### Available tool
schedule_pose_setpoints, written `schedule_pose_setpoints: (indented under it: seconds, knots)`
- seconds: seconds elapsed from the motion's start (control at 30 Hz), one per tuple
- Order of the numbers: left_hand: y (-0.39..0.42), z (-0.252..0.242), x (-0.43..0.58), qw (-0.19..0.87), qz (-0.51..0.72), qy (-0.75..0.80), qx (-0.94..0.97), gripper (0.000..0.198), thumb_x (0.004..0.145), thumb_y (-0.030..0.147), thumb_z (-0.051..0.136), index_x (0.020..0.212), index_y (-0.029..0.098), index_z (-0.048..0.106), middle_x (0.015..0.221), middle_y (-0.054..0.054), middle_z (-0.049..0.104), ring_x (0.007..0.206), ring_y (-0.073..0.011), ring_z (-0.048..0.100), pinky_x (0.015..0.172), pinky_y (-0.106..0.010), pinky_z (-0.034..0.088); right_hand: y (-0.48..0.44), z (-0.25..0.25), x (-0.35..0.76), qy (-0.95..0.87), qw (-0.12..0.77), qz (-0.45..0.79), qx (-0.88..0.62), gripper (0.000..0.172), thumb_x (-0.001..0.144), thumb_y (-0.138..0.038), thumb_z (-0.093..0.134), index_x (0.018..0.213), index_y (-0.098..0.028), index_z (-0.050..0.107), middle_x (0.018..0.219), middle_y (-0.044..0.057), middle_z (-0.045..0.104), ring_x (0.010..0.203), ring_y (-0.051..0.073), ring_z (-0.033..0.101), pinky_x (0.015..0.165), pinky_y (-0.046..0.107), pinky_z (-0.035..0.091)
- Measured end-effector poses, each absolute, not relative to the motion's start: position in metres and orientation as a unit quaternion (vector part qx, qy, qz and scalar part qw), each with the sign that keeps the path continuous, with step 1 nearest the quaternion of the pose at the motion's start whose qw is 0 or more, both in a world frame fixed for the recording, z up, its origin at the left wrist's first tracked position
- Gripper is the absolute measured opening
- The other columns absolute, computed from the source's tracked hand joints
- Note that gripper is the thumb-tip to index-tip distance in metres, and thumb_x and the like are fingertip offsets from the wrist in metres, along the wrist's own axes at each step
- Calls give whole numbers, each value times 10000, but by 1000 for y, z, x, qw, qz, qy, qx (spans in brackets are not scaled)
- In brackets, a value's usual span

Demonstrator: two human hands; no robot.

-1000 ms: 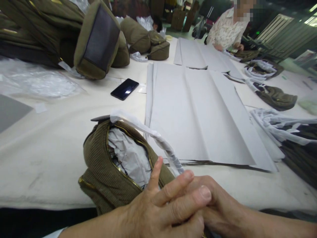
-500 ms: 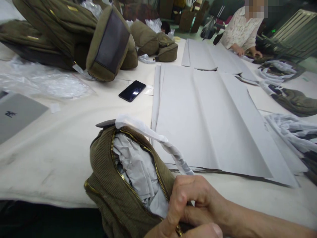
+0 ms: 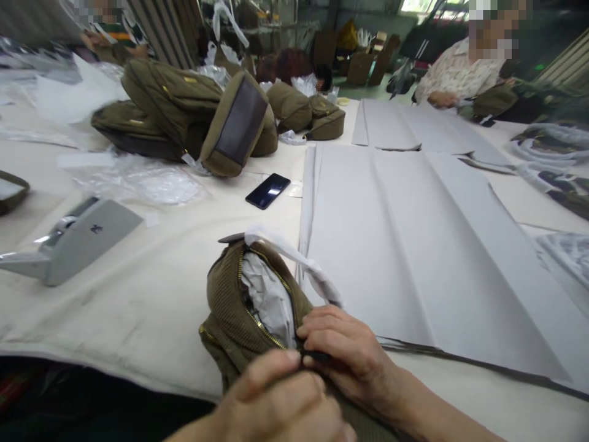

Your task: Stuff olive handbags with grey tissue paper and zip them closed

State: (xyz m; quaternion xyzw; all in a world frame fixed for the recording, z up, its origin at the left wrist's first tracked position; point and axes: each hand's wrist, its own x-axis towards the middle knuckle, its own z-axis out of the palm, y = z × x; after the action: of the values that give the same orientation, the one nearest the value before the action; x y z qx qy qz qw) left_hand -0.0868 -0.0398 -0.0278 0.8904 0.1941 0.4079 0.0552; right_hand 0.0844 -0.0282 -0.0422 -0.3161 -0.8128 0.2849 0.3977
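An olive corduroy bag (image 3: 230, 310) lies at the near table edge with its brass zipper partly open. Crumpled grey stuffing paper (image 3: 269, 298) shows inside, and a paper-wrapped strap (image 3: 294, 258) arches over it. My right hand (image 3: 343, 353) pinches a dark zipper pull at the near end of the opening. My left hand (image 3: 280, 402) is curled closed against the bag just below it, fingers pressed to the fabric by the zipper.
A stack of large grey paper sheets (image 3: 414, 239) lies to the right. A black phone (image 3: 267, 190) rests beyond the bag. More olive bags (image 3: 193, 113) are piled at back left, with plastic wrap (image 3: 138, 181) and a grey box (image 3: 78, 236). A person (image 3: 460, 70) works at back right.
The zipper opening has grown shorter as my right hand moved up along it. My left hand came back into view below. The view tilted up and shifted left.
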Motion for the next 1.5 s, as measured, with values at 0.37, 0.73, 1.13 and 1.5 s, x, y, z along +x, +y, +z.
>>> schedule_pose_setpoints:
  seconds: [0.37, 0.73, 1.13, 1.5]
  knots:
    - [7, -16, -129, 56, 78, 123, 988, 208, 911, 312, 508, 984, 139, 596, 975, -74, 640, 928, -207, 551, 947, -378, 375, -47, -45, 78, -856, 391, 123, -315, 75, 891, -145, 539, 844, -140, 598, 731, 48, 670, 769, 156, 620, 687, 266, 526]
    - [32, -16, -136, 99, 126, 90, 983, 153, 932, 144, 419, 848, 152, 546, 809, -10, 590, 781, -158, 513, 989, -421, 361, -9, -47, 69, -831, 406, 240, -294, 109, 933, -150, 445, 892, -143, 546, 939, 91, 642, 975, 151, 621, 997, 334, 466]
    - [70, -5, -165, -29, 108, 108, 988, 161, 898, 108, 438, 821, 167, 567, 930, -59, 658, 965, -173, 589, 1039, -380, 387, 0, -39, 79, -862, 337, 254, -279, 166, 970, -198, 376, 900, -173, 525, 873, 68, 649, 871, 127, 630, 809, 223, 508]
    - [-5, -20, -143, -35, 237, 168, 956, 72, 842, 96, 540, 854, 144, 592, 1058, -103, 642, 941, -192, 581, 965, -364, 406, 6, 7, 107, -850, 117, 364, -363, 151, 913, -196, 432, 923, -189, 582, 795, 21, 625, 698, 133, 582, 627, 230, 439]
